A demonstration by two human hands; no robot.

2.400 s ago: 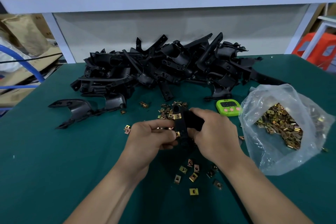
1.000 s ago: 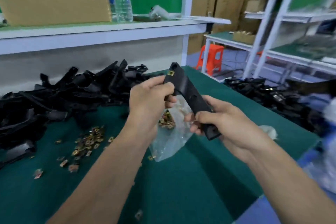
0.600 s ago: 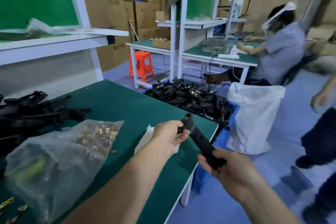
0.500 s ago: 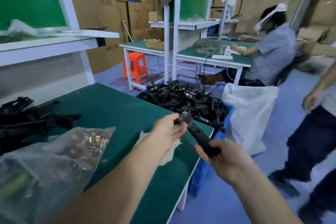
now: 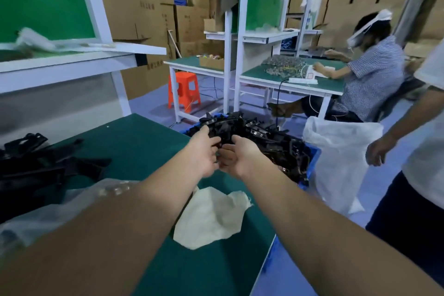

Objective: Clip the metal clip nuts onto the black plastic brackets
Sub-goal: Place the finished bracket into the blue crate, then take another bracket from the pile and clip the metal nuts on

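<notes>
— Where are the hands?
— Middle of the frame, just past the far edge of the green table. The left hand and right hand nearly touch, fingers curled inward over the blue bin.
— Are they gripping a bracket?
— I cannot tell. Their fingertips meet on something dark that blends into the black plastic brackets heaped in the bin.
— And the other parts?
— A second bracket heap lies on the table at the left edge. Just below it is the clear bag of clip nuts, which are blurred. A pale cloth lies between the forearms.
</notes>
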